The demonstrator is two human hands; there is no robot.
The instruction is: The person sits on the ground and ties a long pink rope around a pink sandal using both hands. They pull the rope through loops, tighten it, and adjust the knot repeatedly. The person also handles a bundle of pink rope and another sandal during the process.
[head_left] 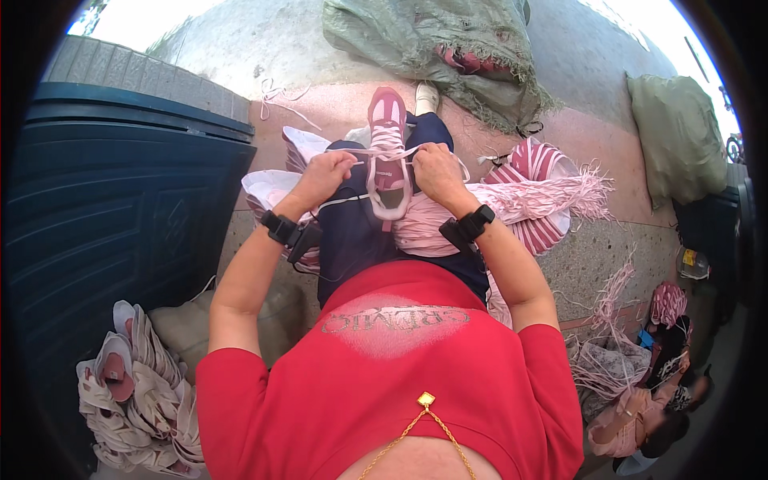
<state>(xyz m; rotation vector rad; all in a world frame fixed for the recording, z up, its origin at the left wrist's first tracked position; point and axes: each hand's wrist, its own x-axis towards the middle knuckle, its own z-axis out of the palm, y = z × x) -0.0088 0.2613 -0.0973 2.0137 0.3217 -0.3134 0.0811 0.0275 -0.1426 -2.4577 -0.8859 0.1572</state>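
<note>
A pink and white sneaker upper (387,210) lies across my lap, its toe pointing away from me. Pale laces (387,138) zigzag up its front, and their loose ends stretch out to both sides. My left hand (326,174) pinches one lace end left of the shoe opening. On the other side my right hand (438,170) is closed on the other lace end, fingers partly hidden. A thick bundle of pink laces (512,200) rests over my right thigh, beside that hand. Both wrists carry black strapped devices.
Striped pink-and-white stacked uppers (540,172) lie to the right, more white pieces (268,188) to the left. A green sack (432,36) stands ahead, another sack (676,136) far right. A dark blue door (120,216) borders the left, above piled uppers (144,400). Another person (640,420) sits lower right.
</note>
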